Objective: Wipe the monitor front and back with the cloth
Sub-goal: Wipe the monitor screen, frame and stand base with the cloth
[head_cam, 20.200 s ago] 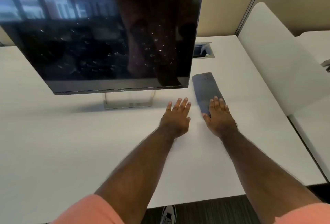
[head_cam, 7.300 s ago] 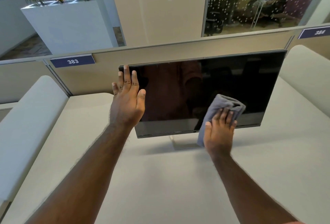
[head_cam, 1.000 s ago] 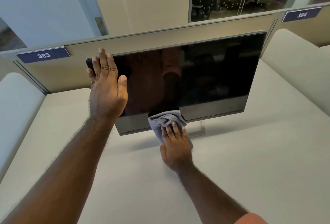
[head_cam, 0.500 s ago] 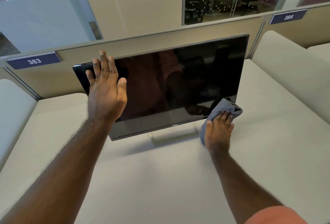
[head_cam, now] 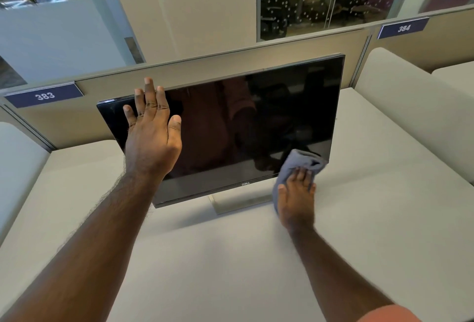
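Two signs: 383 (head_cam: 44,96), 384 (head_cam: 403,28); monitor (head_cam: 256,121) reads Dell.

The left hand (head_cam: 151,139) lies flat on the black monitor (head_cam: 256,121) — fingertips (head_cam: 148,82) at its top edge. The right hand (head_cam: 296,198) presses a gray cloth (head_cam: 300,161) on the bottom corner — cloth bunched past its fingers (head_cam: 298,174).

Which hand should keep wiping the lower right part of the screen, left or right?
Probably the right hand: it presses the cloth on the monitor at its lower right corner. The left hand lies flat, fingers straight, near the upper left, with no cloth.
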Demonstrator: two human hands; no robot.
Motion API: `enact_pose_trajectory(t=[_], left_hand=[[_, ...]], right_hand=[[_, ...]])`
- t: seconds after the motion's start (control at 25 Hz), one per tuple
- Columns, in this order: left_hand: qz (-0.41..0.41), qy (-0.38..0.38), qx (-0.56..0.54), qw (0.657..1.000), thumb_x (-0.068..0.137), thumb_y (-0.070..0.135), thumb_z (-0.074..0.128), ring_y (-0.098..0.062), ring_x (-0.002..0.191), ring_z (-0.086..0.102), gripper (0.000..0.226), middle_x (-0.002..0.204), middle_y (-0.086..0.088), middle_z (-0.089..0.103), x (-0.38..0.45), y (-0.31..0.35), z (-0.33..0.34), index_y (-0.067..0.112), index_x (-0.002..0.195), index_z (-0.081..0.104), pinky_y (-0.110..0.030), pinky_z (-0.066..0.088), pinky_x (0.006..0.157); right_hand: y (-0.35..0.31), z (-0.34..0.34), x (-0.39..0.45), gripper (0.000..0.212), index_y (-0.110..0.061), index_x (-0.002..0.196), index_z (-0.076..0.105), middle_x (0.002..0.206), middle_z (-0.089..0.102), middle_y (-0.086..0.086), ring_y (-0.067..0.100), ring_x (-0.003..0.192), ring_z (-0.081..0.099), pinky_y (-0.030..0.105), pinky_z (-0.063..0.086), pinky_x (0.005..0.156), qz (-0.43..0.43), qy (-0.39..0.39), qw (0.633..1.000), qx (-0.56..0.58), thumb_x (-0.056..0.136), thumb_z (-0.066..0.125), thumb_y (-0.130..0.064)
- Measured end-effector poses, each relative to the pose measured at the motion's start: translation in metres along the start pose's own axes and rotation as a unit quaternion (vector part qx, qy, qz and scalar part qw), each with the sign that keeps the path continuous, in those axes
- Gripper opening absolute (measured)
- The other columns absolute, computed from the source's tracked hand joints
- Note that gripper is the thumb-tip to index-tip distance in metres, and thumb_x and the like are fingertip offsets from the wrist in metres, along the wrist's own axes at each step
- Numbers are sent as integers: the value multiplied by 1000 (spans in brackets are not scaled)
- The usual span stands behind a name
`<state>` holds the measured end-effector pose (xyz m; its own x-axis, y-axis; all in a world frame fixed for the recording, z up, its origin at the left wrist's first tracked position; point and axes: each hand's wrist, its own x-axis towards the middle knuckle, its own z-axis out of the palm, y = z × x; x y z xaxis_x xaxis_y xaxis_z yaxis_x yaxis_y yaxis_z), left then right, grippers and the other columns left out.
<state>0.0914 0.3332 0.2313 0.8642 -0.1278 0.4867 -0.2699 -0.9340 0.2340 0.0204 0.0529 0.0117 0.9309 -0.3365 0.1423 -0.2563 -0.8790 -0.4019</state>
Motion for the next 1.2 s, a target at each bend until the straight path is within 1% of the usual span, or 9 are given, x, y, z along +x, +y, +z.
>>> enact_pose_trajectory(t=[0.12, 0.2, 0.48, 0.68, 0.8, 0.88, 1.0, 1.12, 1.2], left_hand=[[-10, 0, 0, 1000, 99, 38, 19, -20, 149, -14, 64, 163, -1, -12, -2, -6, -4, 16, 156, 1, -44, -8, 120], [-15, -1, -1, 1000, 99, 38, 19, -19, 149, -15, 64, 163, 0, -13, -3, -11, -6, 17, 156, 1, -44, -8, 120], [-24, -6, 12, 1000, 99, 38, 19, -19, 149, -15, 64, 163, -1, -13, -7, -23, -13, 15, 156, 1, -45, -7, 120], [-33, 0, 17, 999, 99, 37, 19, -19, 149, -15, 63, 163, -2, -13, -9, -35, -16, 15, 156, 2, -45, -8, 120], [-44, 0, 14, 999, 99, 38, 18, -19, 148, -17, 64, 163, 0, -15, -11, -44, -19, 16, 156, 0, -44, -9, 120], [-54, 3, 13, 998, 99, 40, 17, -17, 148, -18, 64, 162, 2, -16, -12, -52, -22, 17, 156, -1, -43, -9, 119], [-69, 7, 13, 998, 99, 41, 16, -16, 148, -18, 63, 163, 2, -16, -14, -65, -27, 19, 156, -1, -42, -10, 119], [-66, 8, 11, 998, 100, 41, 17, -13, 147, -20, 62, 162, 6, -19, -16, -73, -27, 21, 155, -3, -40, -11, 118], [-66, 11, 5, 998, 100, 40, 17, -13, 146, -21, 62, 161, 7, -20, -18, -76, -27, 22, 155, -4, -39, -11, 118]], right_hand=[[16, -22, 31, 63, 5, 152, 10, 160, 13, 25, 40, 148, 13, 59, 24, 115, 100, 41, 991, 73, 101, 21, -30], [10, -36, 44, 64, 6, 152, 9, 161, 10, 24, 39, 149, 8, 57, 17, 118, 93, 87, 985, 115, 100, 24, -30], [-69, -83, 71, 73, -15, 154, -10, 164, -7, 7, 25, 151, -10, 47, -1, 123, -94, 167, 969, 158, 98, 27, -42], [-130, -80, 67, 77, -10, 156, 8, 165, 3, 11, 28, 152, -6, 52, 5, 122, -243, 169, 954, 53, 93, 39, -41], [-142, -55, 46, 76, -12, 157, 7, 165, 0, 6, 25, 152, -6, 53, 7, 122, -309, 138, 941, 22, 94, 40, -40], [-132, -51, 44, 74, -16, 157, 7, 165, 4, 7, 24, 152, -6, 54, 10, 121, -288, 140, 947, 32, 94, 39, -38], [-103, -70, 60, 70, -16, 155, -3, 164, 4, 10, 24, 152, -4, 52, 8, 122, -155, 161, 966, 127, 96, 30, -35], [-67, -108, 94, 66, -9, 156, 1, 164, 1, 12, 28, 152, -3, 50, 5, 123, -29, 215, 953, 214, 100, 27, -31], [-57, -134, 112, 65, -6, 156, 3, 164, 1, 13, 30, 151, -3, 46, 0, 123, -10, 238, 947, 216, 101, 28, -30]])
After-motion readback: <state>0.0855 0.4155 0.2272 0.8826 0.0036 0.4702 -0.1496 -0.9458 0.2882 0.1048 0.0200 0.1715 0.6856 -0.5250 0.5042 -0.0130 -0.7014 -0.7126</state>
